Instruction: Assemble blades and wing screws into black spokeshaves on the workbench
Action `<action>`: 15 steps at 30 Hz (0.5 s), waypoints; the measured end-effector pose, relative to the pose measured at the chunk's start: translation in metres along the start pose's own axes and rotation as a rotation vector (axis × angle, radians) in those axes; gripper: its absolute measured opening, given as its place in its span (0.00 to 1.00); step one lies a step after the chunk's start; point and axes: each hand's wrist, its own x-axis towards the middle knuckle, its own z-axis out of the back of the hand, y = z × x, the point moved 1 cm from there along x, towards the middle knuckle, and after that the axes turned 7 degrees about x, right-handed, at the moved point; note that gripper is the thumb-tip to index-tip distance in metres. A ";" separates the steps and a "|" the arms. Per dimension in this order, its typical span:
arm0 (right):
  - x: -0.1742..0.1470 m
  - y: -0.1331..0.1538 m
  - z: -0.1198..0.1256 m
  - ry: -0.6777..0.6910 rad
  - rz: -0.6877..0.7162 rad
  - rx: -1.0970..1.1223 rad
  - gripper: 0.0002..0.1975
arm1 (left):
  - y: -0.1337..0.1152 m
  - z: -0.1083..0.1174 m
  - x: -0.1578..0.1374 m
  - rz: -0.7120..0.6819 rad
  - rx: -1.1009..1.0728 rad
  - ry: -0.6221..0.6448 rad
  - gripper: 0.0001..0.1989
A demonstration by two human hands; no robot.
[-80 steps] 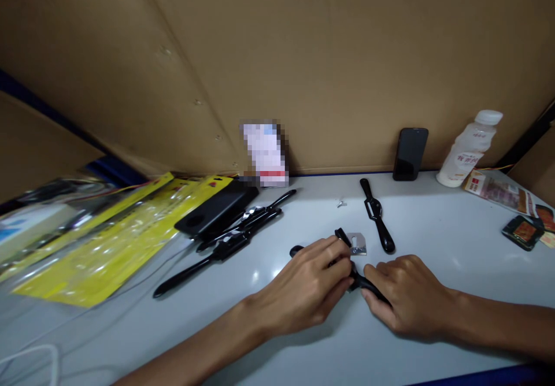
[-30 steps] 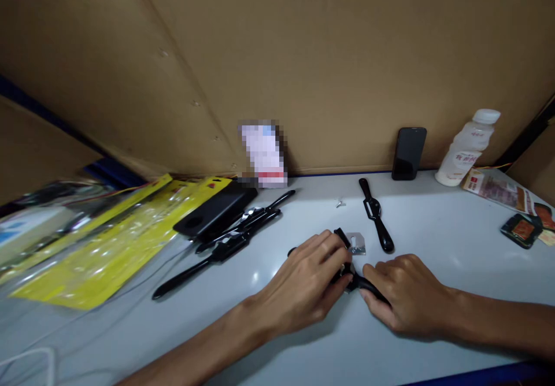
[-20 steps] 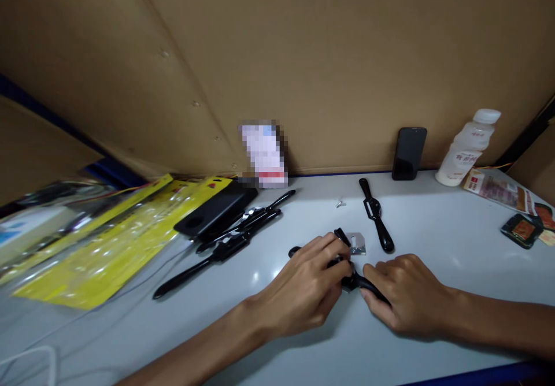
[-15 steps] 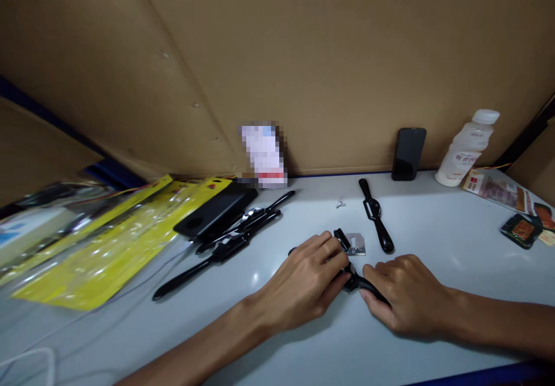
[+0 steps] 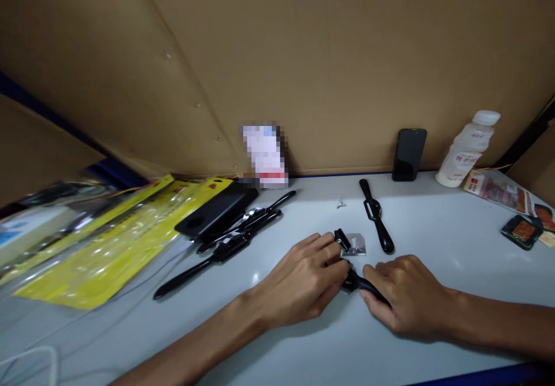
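Observation:
My right hand [image 5: 405, 296] is closed round one handle of a black spokeshave [image 5: 367, 286] held low over the table. Over the middle of this tool, my left hand [image 5: 310, 276] has its fingers curled and pressed together, hiding most of the body and the other handle. Just beyond the left fingertips lie a small black cap piece [image 5: 342, 239] and a flat silver blade [image 5: 356, 246] with a slot. Farther back are small screws [image 5: 341, 204]. A second spokeshave body [image 5: 376, 215] rests right of them.
On the left lie more spokeshaves [image 5: 229, 246], a black case [image 5: 217, 210] and yellow blister packs [image 5: 91, 264]. A lit phone [image 5: 265, 155] and a dark phone [image 5: 409, 155] lean on the cardboard wall. At right are a bottle [image 5: 466, 149], a packet [image 5: 498, 191] and a small dark pack [image 5: 519, 232].
My left hand's fingers have shifted slightly at the spokeshave's middle, and a little more of the black cap piece shows. My right hand keeps its grip on the handle.

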 end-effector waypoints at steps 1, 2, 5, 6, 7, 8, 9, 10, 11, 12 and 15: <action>0.000 0.000 0.000 -0.003 -0.001 -0.004 0.10 | 0.001 0.001 0.000 -0.009 0.032 -0.004 0.12; 0.001 0.000 0.000 -0.008 -0.002 -0.007 0.10 | 0.002 0.001 0.001 -0.014 0.059 -0.006 0.11; 0.001 0.000 0.000 -0.020 0.002 -0.008 0.11 | 0.004 0.001 0.000 -0.003 0.090 -0.018 0.13; 0.001 0.000 -0.001 -0.020 0.000 -0.006 0.11 | 0.004 0.001 0.000 -0.005 0.071 -0.025 0.15; 0.000 -0.001 -0.001 -0.019 0.000 -0.004 0.11 | 0.003 0.002 0.000 -0.011 0.039 -0.031 0.16; 0.000 -0.001 -0.001 -0.018 0.000 -0.003 0.11 | 0.003 0.002 0.000 -0.020 -0.002 -0.032 0.17; 0.000 -0.001 -0.002 -0.020 0.001 -0.003 0.11 | 0.002 0.003 -0.001 -0.033 -0.043 -0.029 0.16; 0.000 -0.001 -0.002 -0.020 0.003 -0.004 0.11 | 0.002 0.003 -0.001 -0.044 -0.075 -0.023 0.15; 0.000 -0.001 -0.002 -0.022 0.007 -0.005 0.10 | 0.002 0.003 -0.001 -0.050 -0.088 -0.019 0.14; 0.000 -0.001 -0.002 -0.024 0.010 -0.007 0.10 | 0.002 0.003 0.000 -0.050 -0.080 -0.019 0.13; -0.001 -0.001 -0.001 -0.027 0.017 -0.009 0.10 | 0.004 0.002 0.000 -0.035 0.000 -0.041 0.12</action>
